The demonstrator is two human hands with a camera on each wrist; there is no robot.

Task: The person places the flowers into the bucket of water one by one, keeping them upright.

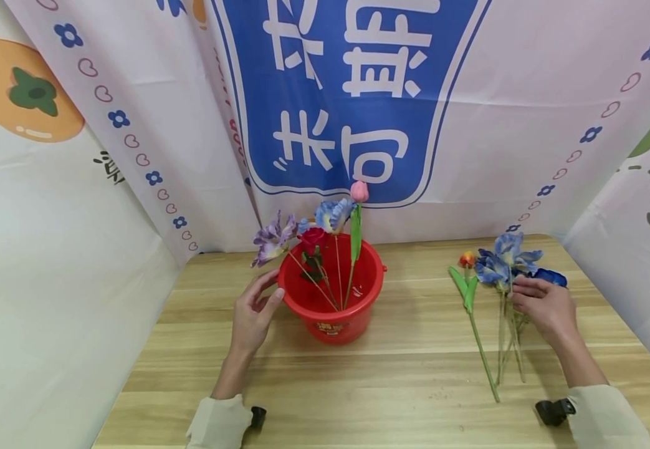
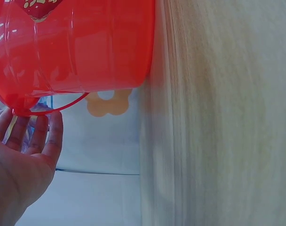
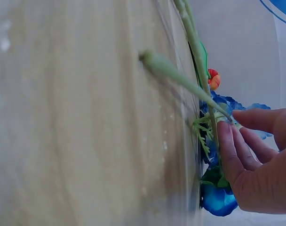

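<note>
Left grip, fingers loosely spread, touched left rim of red bucket, which stood well in from left edge of counter. Purple flower leaned out over same rim. Right grip pinched stem of light blue flower near counter's far right corner. 1 orange tulip lay just left; wide counter stretch separated it from bucket.

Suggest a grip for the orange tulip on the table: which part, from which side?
Pinch the orange tulip by its bare stem, below the leaves, likely best from above and the left. It lies on the table with that long thin stretch exposed, while the blue flowers and the right hand crowd its right side.
</note>
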